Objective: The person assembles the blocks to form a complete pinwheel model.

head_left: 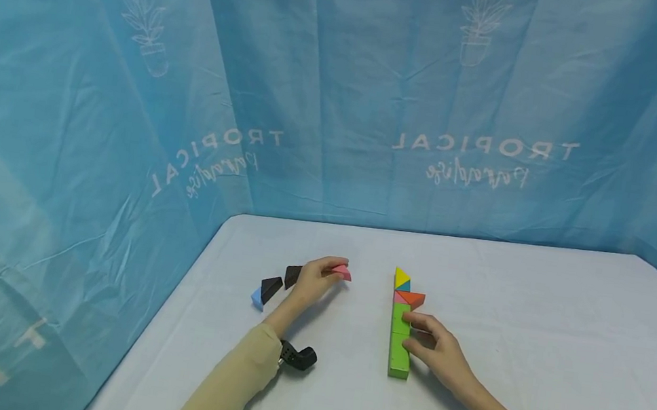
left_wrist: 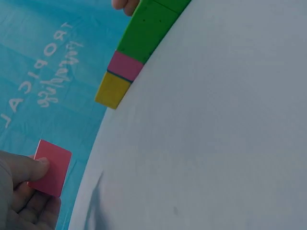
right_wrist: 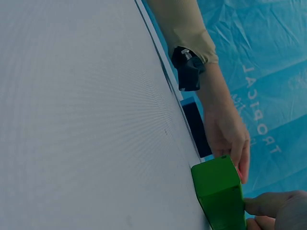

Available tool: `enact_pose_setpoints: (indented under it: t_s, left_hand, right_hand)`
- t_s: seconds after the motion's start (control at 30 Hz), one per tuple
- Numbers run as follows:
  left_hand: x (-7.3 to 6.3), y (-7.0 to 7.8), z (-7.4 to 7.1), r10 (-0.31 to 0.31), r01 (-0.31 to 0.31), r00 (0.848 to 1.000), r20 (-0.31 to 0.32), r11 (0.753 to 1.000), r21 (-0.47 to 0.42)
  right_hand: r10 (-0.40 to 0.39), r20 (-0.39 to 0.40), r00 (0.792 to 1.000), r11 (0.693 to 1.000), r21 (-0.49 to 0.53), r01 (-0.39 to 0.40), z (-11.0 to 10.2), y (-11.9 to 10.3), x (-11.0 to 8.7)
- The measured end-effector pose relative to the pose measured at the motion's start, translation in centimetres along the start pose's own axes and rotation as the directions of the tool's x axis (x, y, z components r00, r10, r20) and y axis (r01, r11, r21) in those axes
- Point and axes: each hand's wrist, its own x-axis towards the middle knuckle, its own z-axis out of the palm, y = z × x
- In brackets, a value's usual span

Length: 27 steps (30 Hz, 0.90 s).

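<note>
My left hand [head_left: 314, 281] pinches a pink triangular block [head_left: 343, 272] over the table, left of a row of blocks. The left wrist view shows the thumb lying on that pink block's flat face [left_wrist: 53, 168]. My right hand [head_left: 444, 357] is at the right side of the row, thumb and finger tips touching two green blocks [head_left: 398, 356] laid end to end. Beyond the green ones come a small pink block [head_left: 400, 298], an orange triangle [head_left: 414, 299] jutting right, a blue piece [head_left: 405, 286] and a yellow triangle [head_left: 401, 277] at the far end.
Left of my left hand lie two black blocks [head_left: 271, 287] and a light blue block [head_left: 257, 299]. They rest on a white-covered table [head_left: 537, 313]. A blue printed curtain [head_left: 349, 84] hangs behind the table and along its sides. Each wrist wears a black device [head_left: 299, 357].
</note>
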Motion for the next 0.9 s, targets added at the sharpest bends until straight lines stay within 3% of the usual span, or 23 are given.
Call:
enact_pose_setpoints:
  t_s: [0.23,0.3,0.4,0.53,0.6,0.9]
  left_hand:
    - [1.3,0.7,2.5,-0.046,0.045,0.998,0.033,0.999,0.016]
    - [1.7,0.8,3.3,-0.031,0.03,0.998,0.049,0.999,0.014]
    - [2.0,2.2,4.3,-0.006,0.006,0.997,0.081,1.0,-0.01]
    - [2.3,2.4,5.8,-0.015,0.018,0.994,0.108,1.0,-0.024]
    - [2.7,1.5,6.6,-0.027,0.029,0.994,0.11,0.999,-0.016]
    - [2.8,1.6,7.5,-0.063,0.062,0.99,0.127,0.998,0.013]
  right_hand:
    - [-0.007,-0.001,1.0,1.0,0.002,0.007,0.0,0.3,-0.2]
    - [-0.021,-0.002,1.0,1.0,0.001,0.021,0.0,0.3,-0.1]
    - [-0.037,-0.007,0.999,0.999,0.006,0.037,0.0,-0.3,0.0]
    - [-0.04,-0.006,0.999,0.999,0.01,0.04,0.0,-0.4,0.0]
    - [-0.037,-0.008,0.999,0.999,0.009,0.037,0.0,0.0,0.2]
    - [-0.01,-0.023,1.0,0.999,0.03,0.011,0.2,0.2,0.2]
